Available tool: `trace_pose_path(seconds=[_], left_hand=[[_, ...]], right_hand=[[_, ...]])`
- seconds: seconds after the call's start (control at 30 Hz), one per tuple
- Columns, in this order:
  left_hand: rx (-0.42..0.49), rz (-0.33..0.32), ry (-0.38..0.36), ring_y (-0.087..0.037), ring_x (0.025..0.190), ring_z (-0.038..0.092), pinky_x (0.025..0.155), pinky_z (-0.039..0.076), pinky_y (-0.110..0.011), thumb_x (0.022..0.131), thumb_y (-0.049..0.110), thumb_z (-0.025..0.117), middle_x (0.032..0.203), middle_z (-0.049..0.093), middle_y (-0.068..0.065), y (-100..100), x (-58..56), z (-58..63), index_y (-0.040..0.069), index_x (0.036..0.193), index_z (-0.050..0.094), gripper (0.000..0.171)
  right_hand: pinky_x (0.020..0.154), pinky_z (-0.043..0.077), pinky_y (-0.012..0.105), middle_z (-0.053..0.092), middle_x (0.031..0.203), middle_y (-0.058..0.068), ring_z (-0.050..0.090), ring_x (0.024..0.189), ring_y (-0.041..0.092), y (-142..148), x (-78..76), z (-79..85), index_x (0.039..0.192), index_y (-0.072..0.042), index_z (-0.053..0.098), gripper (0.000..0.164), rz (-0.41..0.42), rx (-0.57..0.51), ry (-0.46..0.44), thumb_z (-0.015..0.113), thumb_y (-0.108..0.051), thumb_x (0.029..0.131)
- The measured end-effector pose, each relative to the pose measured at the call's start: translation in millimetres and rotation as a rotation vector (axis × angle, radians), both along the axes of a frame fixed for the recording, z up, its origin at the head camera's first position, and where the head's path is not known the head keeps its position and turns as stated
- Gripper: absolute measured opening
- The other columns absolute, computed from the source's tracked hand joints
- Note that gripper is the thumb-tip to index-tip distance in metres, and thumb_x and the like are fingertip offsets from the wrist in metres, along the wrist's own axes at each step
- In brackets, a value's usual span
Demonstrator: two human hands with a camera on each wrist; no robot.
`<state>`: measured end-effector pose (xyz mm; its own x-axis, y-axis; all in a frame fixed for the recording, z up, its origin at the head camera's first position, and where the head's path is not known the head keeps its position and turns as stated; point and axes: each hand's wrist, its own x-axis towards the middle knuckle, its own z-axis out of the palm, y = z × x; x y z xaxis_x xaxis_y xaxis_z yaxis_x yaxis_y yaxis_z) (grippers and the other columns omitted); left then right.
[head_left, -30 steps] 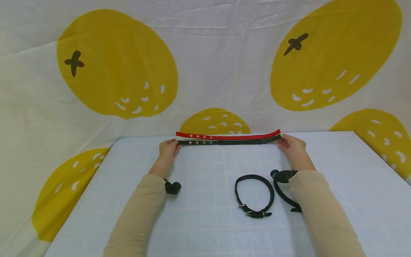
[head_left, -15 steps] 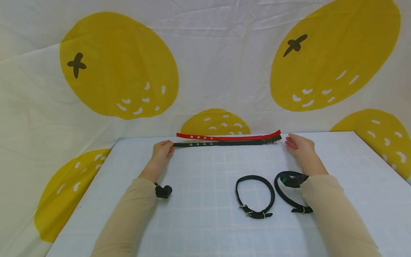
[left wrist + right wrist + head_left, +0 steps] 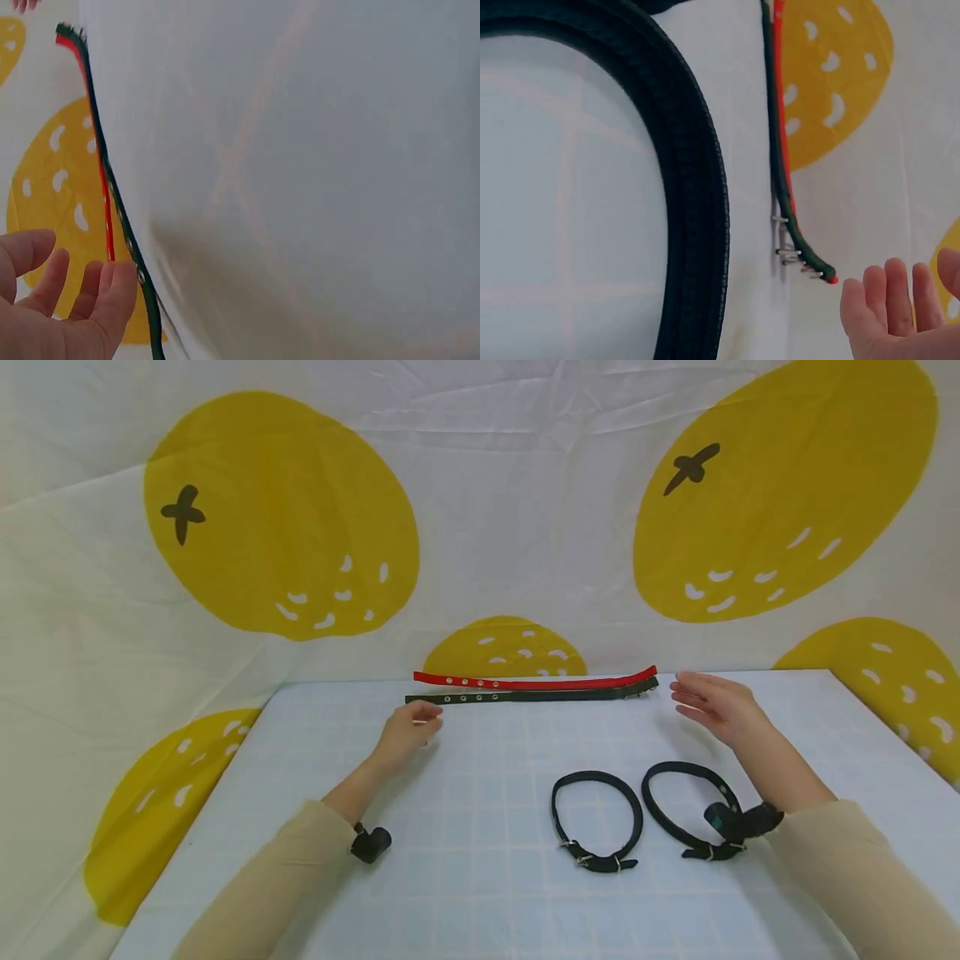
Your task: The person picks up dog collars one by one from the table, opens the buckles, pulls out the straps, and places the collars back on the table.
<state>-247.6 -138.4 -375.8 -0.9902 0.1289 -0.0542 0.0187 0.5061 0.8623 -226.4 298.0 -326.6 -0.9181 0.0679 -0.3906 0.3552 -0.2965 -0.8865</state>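
Note:
A red collar and a dark green collar lie stretched out side by side along the table's far edge. Metal eyelets show towards their left ends, and buckle hardware at the right end of the green one. My left hand hovers just in front of the green collar's left end, fingers loosely bent, holding nothing. Off the right ends of both straps, my right hand is raised with its fingers extended and nothing in it. Two black collars, a left one and a right one, lie buckled into loops nearer me.
A pale blue checked cloth covers the table. Behind it hangs a white curtain with yellow fruit shapes. The camera on my right wrist overlaps the right black loop in the head view.
Both hands have let go of the green collar's ends. The right hand has drawn away to the right; the left has moved slightly right and nearer me. The collars stay in place.

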Motion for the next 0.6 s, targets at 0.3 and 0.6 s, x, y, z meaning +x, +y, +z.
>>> trace_pose_path(seconds=[0.3,0.6], left_hand=[[-0.176,-0.434,0.063,-0.016,0.099,0.055,0.087,0.048,-0.031,0.09,0.02,0.063,0.105,0.062,0.004,52.9,49.8,-5.5,0.013,0.109,0.064,0.02],[-0.419,-0.736,0.445,-0.006,0.096,0.055,0.085,0.043,-0.015,0.086,0.022,0.069,0.103,0.061,0.007,93.1,89.3,-2.5,0.014,0.108,0.067,0.023]], right_hand=[[0.084,0.051,0.027,0.067,0.104,-0.001,0.061,0.094,0.009,-19.0,36.9,-10.9,0.124,-0.002,0.054,0.048,0.337,0.544,0.192,0.063,-0.033,0.089],[0.075,0.053,0.029,0.068,0.098,0.001,0.062,0.088,0.014,-54.3,85.6,-32.6,0.104,-0.008,0.069,0.027,0.598,1.053,0.708,0.071,-0.024,0.083]])
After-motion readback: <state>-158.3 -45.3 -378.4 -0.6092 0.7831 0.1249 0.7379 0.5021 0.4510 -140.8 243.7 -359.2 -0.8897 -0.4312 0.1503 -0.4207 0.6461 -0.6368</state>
